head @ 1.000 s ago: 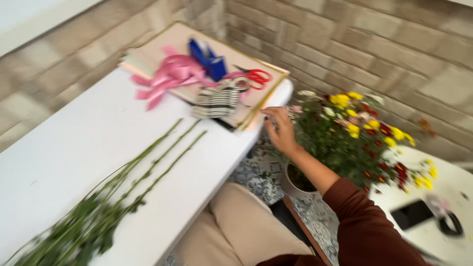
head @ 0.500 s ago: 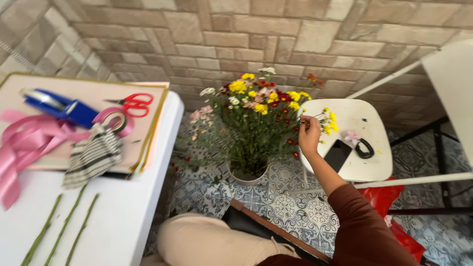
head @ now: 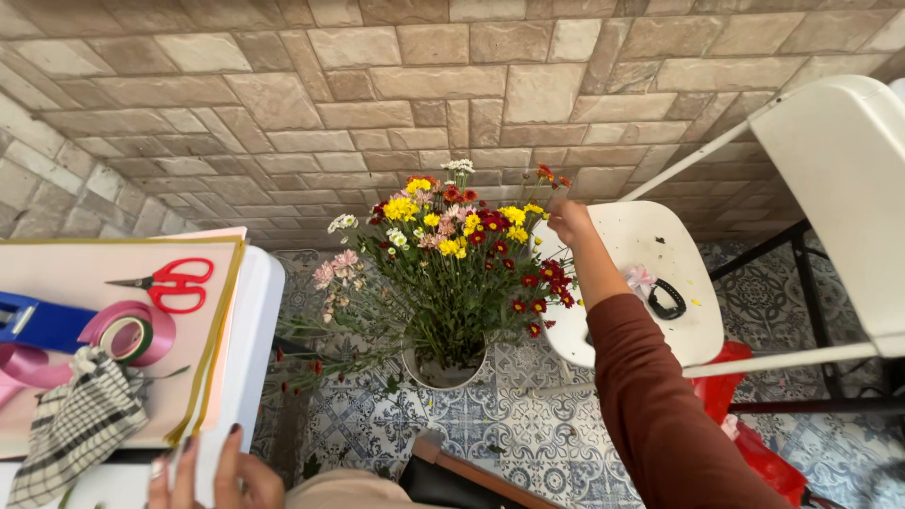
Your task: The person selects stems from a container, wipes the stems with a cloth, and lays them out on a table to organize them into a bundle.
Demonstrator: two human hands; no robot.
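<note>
Reaching right hand (head: 571, 224) closed among flowers (head: 452, 247); grip unclear; left hand (head: 222, 471) fingers curled on table edge (head: 247, 377).

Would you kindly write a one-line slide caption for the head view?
Right hand reaches into mixed flowers in a white bucket; left hand grips the white table's edge.

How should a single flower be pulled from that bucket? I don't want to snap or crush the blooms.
Probably grip a stem just under its bloom, coming from above on the right side, where the right hand already reaches. The flowers stand upright and fan out of the white bucket, so the outer stems are free to pinch and lift straight up; the inner ones are crowded.
</note>
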